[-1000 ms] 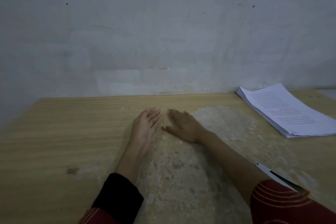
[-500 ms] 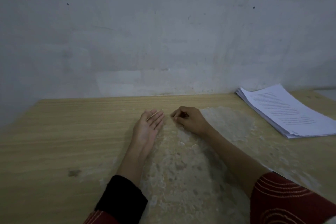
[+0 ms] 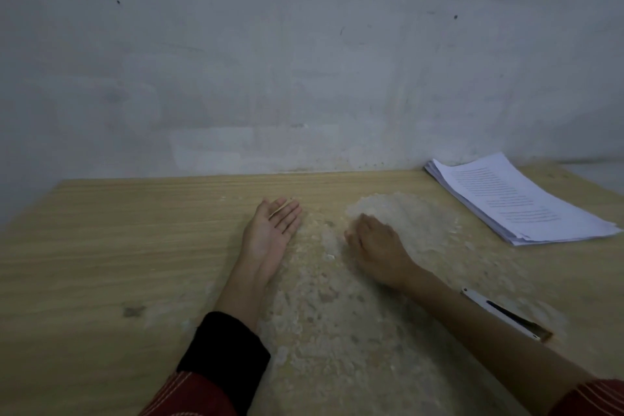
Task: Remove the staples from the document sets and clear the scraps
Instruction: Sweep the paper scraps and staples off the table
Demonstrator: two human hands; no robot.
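White printed paper stack [image 3: 516, 199] lies on pale wooden worktop [image 3: 118, 240]. Left of stack: right hand [image 3: 374, 243], fingers curled down, cannot tell if holding anything. Further left: left hand [image 3: 273, 230] flat, palm up, thin tan scrap [image 3: 281, 208] on fingers. Scrap looks tiny, light, maybe pokey: pinch gently with fingertips.

printed lines on the paper stack [image 3: 513, 199], too small to read

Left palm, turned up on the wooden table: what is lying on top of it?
One thin tan sliver lies across the fingers of the left hand; too small to tell whether staple or scrap. The hand hides the wooden table beneath.
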